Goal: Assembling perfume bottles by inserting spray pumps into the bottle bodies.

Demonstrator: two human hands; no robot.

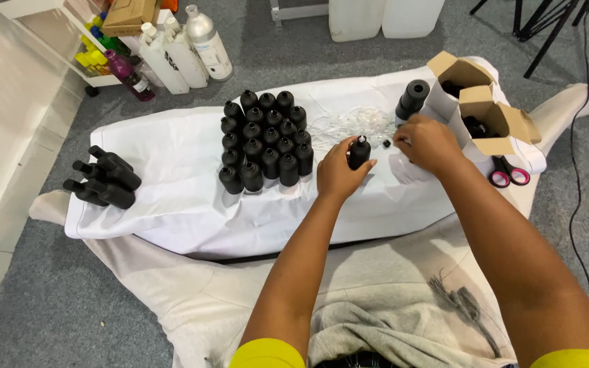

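Here the left hand wraps the small black plastic bottle upright near the white sheet's middle; rigid, probably light, best gripped round its body. The right hand pinches something unclear beside it.

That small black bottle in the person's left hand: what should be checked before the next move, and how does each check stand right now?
1. Small black bottle held firmly in the left hand: ok, fingers wrap around it.
2. Bottle upright: ok, its neck points up.
3. Right hand holding a small part: cannot tell, the fingers hide whatever is under them.
4. Loose small black caps within reach: ok, they lie on the white cloth between the hands.
5. Group of standing black bottles apart from the left hand: ok, a gap shows.
6. Scissors out of the way: ok, they lie at the cloth's right edge.
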